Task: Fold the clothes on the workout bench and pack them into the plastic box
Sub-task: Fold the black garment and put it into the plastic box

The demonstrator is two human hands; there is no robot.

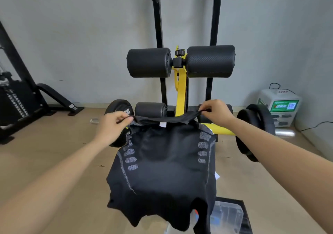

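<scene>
Nearest, down low: clear plastic box (227, 214), partly hidden behind black shirt (167, 170). Hung in mid-air, pinched at its top edge by left hand (113, 125) and right hand (217, 112), before yellow bench frame (181, 93). Likely to sag crooked or snag there on a slipped pinch.

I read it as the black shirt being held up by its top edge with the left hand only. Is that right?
Not quite: both hands hold it. The head view shows the left hand and the right hand each pinching the top edge of the black shirt, which is held up between them.
</scene>
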